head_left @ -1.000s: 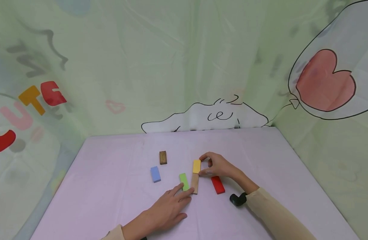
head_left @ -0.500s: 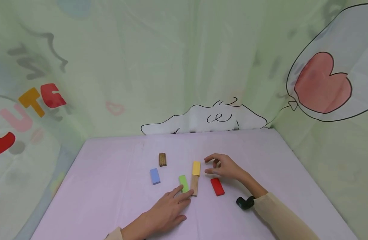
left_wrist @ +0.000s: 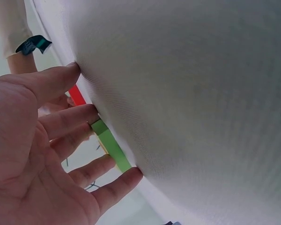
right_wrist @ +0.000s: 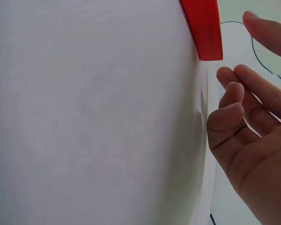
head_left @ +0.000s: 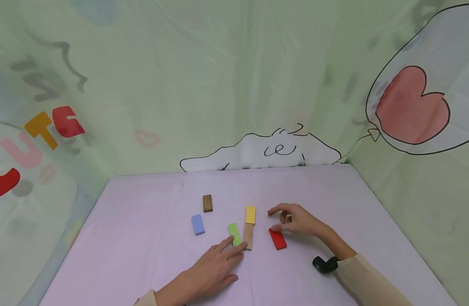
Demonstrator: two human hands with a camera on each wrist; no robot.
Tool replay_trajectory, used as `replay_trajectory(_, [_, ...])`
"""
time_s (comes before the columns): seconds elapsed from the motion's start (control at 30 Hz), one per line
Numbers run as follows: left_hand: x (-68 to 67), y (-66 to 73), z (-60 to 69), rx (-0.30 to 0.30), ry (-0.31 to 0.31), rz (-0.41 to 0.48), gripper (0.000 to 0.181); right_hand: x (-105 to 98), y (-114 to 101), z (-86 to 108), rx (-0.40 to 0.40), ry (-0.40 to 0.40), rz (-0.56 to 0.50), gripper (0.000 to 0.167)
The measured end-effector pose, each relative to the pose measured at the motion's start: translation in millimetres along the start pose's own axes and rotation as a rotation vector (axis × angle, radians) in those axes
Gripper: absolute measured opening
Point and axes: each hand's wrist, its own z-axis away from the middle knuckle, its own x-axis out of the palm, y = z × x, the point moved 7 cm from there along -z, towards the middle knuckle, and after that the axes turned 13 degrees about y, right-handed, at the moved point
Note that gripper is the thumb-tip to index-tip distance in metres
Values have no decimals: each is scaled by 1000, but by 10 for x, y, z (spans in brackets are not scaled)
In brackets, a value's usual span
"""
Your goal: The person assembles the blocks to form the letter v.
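Observation:
My left hand (head_left: 215, 270) rests on the table with fingers spread, its fingertips at the near ends of a green block (head_left: 234, 233) and a plain wooden block (head_left: 248, 236). In the left wrist view the green block (left_wrist: 111, 145) shows beyond those fingers. A yellow block (head_left: 251, 215) lies at the far end of the wooden one, in line with it. My right hand (head_left: 297, 221) hovers by the far end of a red block (head_left: 278, 239), fingers loosely bent. In the right wrist view the red block (right_wrist: 203, 28) is apart from the fingers, nothing held.
A blue block (head_left: 198, 225) and a dark brown block (head_left: 207, 203) lie further left on the pale table (head_left: 150, 221). Printed cloth walls (head_left: 203, 85) enclose its back and sides. A black wrist camera (head_left: 325, 265) sits at the right sleeve.
My right hand has let go of the yellow block and moved right and nearer, to the red block. The left hand stays in place.

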Motion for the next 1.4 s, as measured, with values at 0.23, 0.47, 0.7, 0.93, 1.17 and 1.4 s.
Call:
replay_trajectory(0.23, [15, -4, 6, -7, -22, -1, 54, -24, 32, 116, -10, -60, -5, 47])
replay_trajectory(0.47, [15, -2, 3, 8, -3, -13, 53, -61, 112, 243, 33, -83, -75, 48])
replay_trajectory(0.7, [6, -1, 2, 16, 8, -24, 53, -58, 152, 328, 53, -118, -118, 55])
replay_trajectory(0.93, [18, 1, 6, 15, 7, -23, 54, -40, 198, 387, 74, -146, -117, 62])
replay_trajectory(1.17, [13, 1, 10, 18, 6, -28, 53, -15, 189, 406, 53, -150, -137, 64])
replay_trajectory(1.4, [35, -4, 10, -9, -22, 0, 54, -8, 198, 406, 28, -150, -169, 64])
